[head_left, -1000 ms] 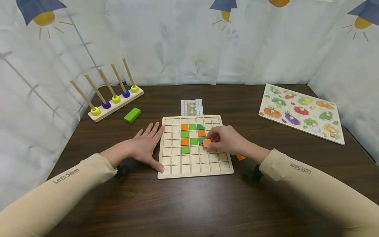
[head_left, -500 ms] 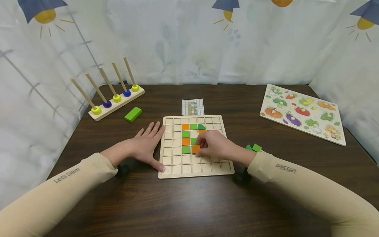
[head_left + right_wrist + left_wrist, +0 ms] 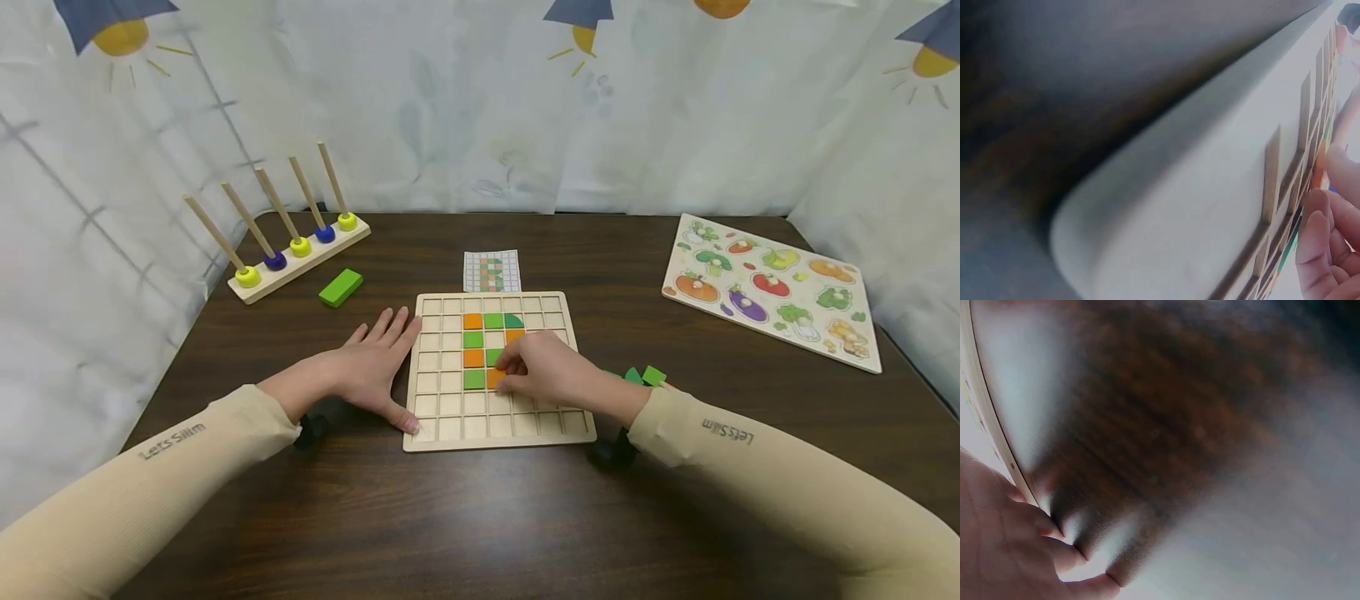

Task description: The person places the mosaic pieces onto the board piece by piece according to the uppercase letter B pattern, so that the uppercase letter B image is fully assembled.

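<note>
A wooden grid board (image 3: 501, 427) lies on the table with orange and green square tiles and a green quarter-round tile (image 3: 513, 320) in its cells. My right hand (image 3: 551, 371) is over the board's middle. Its thumb and fingertips pinch an orange square tile (image 3: 494, 379) in the cell right of the lowest green tile (image 3: 474, 379); the hand covers part of it and nearby cells. With fingers spread, my left hand (image 3: 367, 371) rests at the board's left edge, its thumb on the lower left corner. In the left wrist view its fingers lie along the board's side.
A printed pattern card (image 3: 491, 271) lies behind the board. At left stand a peg stacker (image 3: 296, 265) with rings and a green block (image 3: 341, 287). Loose green tiles (image 3: 652, 376) lie beside my right forearm. A vegetable puzzle board (image 3: 772, 292) is at the right.
My right hand has moved the orange tile left and down into the cell beside the lowest green tile. In the last half second it has barely moved. My left hand stays in place.
</note>
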The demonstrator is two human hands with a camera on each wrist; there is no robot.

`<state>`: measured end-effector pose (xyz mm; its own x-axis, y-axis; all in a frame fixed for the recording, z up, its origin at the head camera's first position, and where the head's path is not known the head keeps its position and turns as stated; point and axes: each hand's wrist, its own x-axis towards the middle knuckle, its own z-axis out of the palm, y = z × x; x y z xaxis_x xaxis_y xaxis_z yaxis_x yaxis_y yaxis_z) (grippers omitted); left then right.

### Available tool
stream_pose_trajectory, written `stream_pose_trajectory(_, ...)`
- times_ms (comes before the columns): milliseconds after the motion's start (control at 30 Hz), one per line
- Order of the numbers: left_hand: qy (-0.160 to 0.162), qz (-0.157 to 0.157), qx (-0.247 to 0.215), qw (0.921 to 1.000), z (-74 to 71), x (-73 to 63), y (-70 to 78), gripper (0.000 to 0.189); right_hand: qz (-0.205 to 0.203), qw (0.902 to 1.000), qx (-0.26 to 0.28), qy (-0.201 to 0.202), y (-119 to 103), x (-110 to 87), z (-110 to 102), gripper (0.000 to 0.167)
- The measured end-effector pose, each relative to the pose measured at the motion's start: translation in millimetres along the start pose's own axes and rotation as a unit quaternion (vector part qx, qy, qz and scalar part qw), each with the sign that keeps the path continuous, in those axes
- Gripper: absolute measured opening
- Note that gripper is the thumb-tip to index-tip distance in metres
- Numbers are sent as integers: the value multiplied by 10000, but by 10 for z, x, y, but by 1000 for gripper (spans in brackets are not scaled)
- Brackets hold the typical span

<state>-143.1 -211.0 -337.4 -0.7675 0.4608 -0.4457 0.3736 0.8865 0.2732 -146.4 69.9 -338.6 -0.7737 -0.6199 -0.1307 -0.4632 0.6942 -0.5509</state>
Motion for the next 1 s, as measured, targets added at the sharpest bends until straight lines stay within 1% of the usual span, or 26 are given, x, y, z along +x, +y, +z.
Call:
stream_pose_trajectory(200, -33, -24, -26, 10000, -1, 9, 2, 150, -59, 9999, -73, 68, 11, 4, 26, 17)
stream_pose_trajectory(433, 8, -43, 42, 10000, 5, 1, -20, 151, -78, 9997, -167, 139, -15, 7, 22, 15)
stream_pose_trajectory(600, 55, -5, -4, 10000, 9, -11, -19, 150, -66, 9997, -200, 144, -32, 11, 19, 14)
stream_pose_trajectory(700, 16, -32, 5, 10000, 15, -17, -15, 151, -63, 9998, -174, 108, -16, -1, 6, 13)
stream_pose_trajectory(767, -3, -30, -8, 10000, 14, -23, -5, 151, -72, 9998, -131, 128, 13, -31, -37, 13)
stream_pose_trajectory(867, -16, -34, -31, 10000, 12, -15, 2, 151, -56, 9995, -87, 290, 107, -124, -168, 11)
stream_pose_trajectory(933, -15, -34, -36, 10000, 6, -10, 9, 150, 42, 9990, -101, 424, 216, -211, -287, 13)
stream_pose_trajectory(1000, -16, -38, -28, 10000, 0, -8, 12, 150, 145, 9982, -177, 560, 372, -307, -402, 14)
